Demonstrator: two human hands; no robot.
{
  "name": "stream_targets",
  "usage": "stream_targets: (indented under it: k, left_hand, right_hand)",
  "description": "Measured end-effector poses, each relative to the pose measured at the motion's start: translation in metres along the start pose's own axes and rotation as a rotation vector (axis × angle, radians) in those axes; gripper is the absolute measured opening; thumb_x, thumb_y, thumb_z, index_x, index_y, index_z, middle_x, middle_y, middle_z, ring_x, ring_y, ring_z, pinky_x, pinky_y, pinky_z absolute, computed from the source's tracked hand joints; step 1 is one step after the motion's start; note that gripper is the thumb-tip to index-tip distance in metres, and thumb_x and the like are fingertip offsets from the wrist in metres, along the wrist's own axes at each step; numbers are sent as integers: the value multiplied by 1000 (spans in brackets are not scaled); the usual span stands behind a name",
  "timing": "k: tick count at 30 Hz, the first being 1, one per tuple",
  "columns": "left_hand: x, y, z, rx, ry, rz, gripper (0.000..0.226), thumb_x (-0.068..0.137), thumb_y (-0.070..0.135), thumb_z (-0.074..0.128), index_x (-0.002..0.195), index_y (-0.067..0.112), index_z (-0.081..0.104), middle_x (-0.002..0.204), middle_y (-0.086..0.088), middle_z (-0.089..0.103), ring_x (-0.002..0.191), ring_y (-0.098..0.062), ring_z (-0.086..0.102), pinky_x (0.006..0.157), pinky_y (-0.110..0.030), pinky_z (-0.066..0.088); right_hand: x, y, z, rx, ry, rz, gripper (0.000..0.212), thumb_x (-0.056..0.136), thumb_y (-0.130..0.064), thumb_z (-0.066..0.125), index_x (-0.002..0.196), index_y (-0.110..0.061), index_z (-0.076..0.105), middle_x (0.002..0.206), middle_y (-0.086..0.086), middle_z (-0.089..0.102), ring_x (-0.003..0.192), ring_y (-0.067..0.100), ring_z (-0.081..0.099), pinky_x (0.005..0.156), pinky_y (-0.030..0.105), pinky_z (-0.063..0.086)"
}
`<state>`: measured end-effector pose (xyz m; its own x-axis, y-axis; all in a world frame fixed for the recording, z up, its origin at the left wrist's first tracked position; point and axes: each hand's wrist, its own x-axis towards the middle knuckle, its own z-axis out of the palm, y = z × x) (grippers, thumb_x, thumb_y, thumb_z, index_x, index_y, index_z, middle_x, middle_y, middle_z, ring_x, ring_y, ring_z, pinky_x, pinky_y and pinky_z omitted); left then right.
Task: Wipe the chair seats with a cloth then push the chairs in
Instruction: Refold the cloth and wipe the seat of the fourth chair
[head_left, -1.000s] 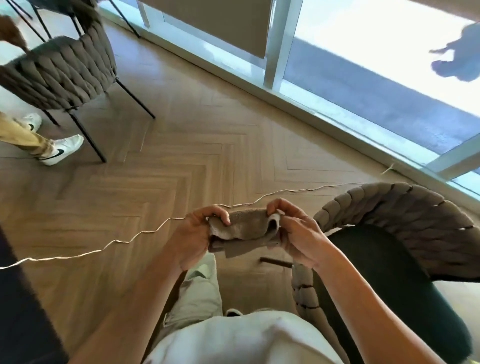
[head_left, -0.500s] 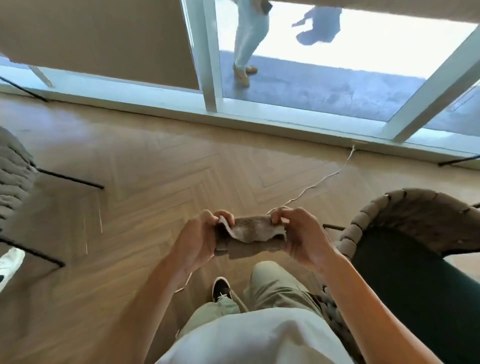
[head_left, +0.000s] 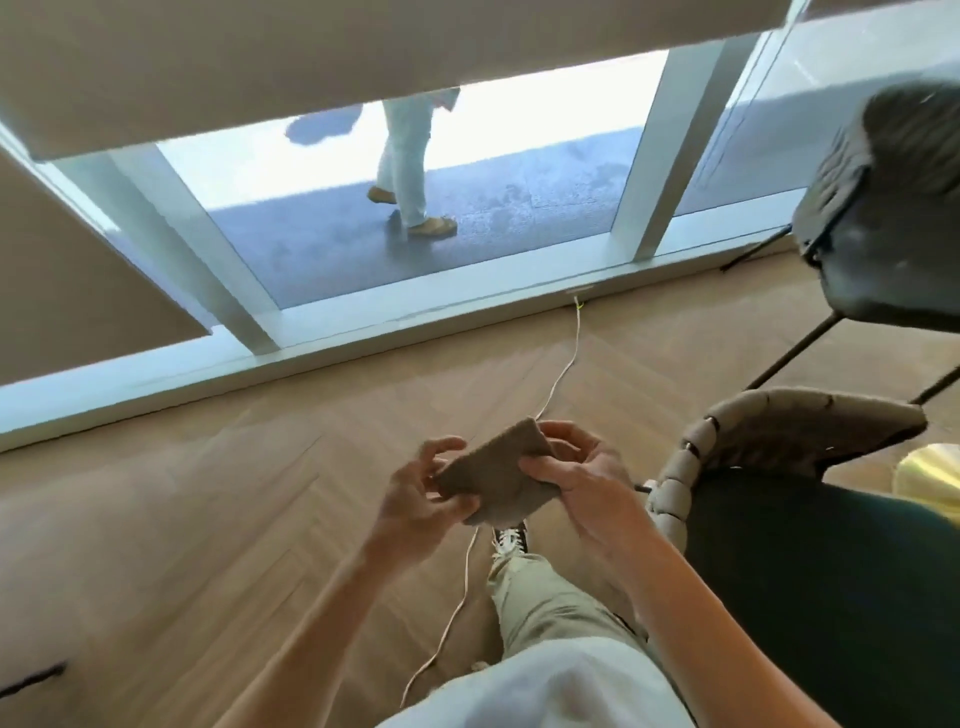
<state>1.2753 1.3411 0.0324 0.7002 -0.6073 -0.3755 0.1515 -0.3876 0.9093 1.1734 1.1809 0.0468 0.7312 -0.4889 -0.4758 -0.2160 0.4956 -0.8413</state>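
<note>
A folded grey-brown cloth (head_left: 498, 475) is held in front of me above the wooden floor. My left hand (head_left: 415, 493) pinches its lower left edge, the upper fingers spread. My right hand (head_left: 582, 478) grips its right side with the thumb on top. Just to the right stands a chair with a dark green seat (head_left: 810, 587) and a woven beige backrest (head_left: 769, 431). A second chair (head_left: 893, 208) with a dark seat and thin black legs stands farther back at the right.
A thin white cable (head_left: 563, 364) runs across the herringbone floor from the window sill towards my feet. Floor-to-ceiling windows (head_left: 467, 223) line the far side, with a person walking outside. A gold round object (head_left: 930, 475) sits at the right edge.
My view has swung right, so the left chair has left the frame and a second chair has appeared at the right. The cloth has been folded flatter and tilted between my hands.
</note>
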Motion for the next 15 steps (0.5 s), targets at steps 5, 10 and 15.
stream_targets:
  k: [5, 10, 15]
  left_hand:
    - [111, 56, 19, 424, -140, 260, 51, 66, 65, 61, 116, 58, 56, 124, 20, 52, 118, 1, 45, 95, -19, 38]
    - [192, 122, 55, 302, -402, 255, 43, 70, 44, 74, 112, 47, 62, 106, 14, 69, 99, -3, 64, 82, -16, 51]
    - [262, 160, 106, 307, -415, 291, 33, 76, 5, 76, 90, 34, 74, 85, 4, 74, 79, -8, 66, 70, -24, 55]
  right_hand:
    - [59, -69, -21, -107, -78, -44, 23, 76, 11, 70, 96, 0, 68, 78, 9, 70, 65, 17, 65, 58, 19, 53]
    - [117, -116, -52, -247, -19, -80, 36, 74, -4, 80, 103, -13, 62, 82, 0, 74, 77, 8, 69, 71, 22, 56]
    - [162, -142, -94, -197, 164, -125, 45, 70, -4, 82, 101, -17, 52, 86, 4, 69, 73, 8, 65, 65, 19, 51]
